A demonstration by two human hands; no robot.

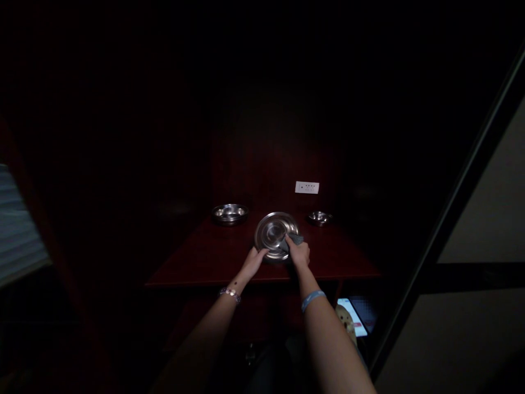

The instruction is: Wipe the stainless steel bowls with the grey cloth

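A round, shiny steel plate (272, 232) is tilted up above the front part of the dark red desk (205, 261). My left hand (253, 264) grips its lower left rim, thumb on the face. My right hand (299, 253) is closed on a grey cloth (296, 239) and presses it against the plate's right side. Part of the cloth is hidden under my fingers. Behind the plate to the left sits a steel dish (230, 213). A smaller steel bowl (320, 218) stands to the right.
On the back wall is a white power socket panel (307, 187). Below the desk at right, a lit phone (353, 317) lies beside a pale plush-looking thing (345, 318). A dark-framed panel (471, 219) rises at the right. Much of the surroundings is too dark to make out.
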